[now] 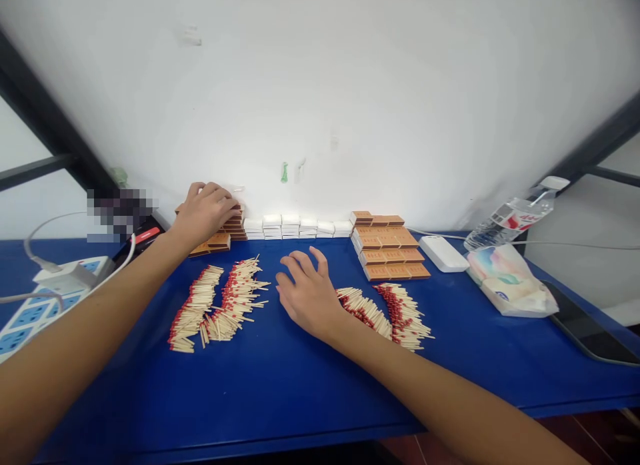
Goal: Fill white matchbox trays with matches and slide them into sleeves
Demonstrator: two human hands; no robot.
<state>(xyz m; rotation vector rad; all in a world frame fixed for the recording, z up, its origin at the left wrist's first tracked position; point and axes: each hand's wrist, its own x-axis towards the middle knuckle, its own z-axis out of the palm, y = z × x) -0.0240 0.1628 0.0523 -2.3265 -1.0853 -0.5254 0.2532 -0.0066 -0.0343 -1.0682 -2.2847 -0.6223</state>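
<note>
My left hand (204, 212) reaches to the back left and rests on top of a stack of brown matchboxes (226, 235), fingers curled over it. My right hand (307, 293) lies flat on the blue table (300, 378) in the middle, fingers spread and holding nothing. Red-tipped matches lie in a pile to its left (217, 305) and another pile to its right (387, 312). A row of white inner trays (295, 226) stands along the wall. More brown matchboxes (387, 252) are stacked at the back right.
A white power strip (37, 298) with cables lies at the far left. At the right are a small white box (443, 253), a tissue pack (510, 282), a plastic water bottle (515, 220) lying down, and a dark phone (590, 332).
</note>
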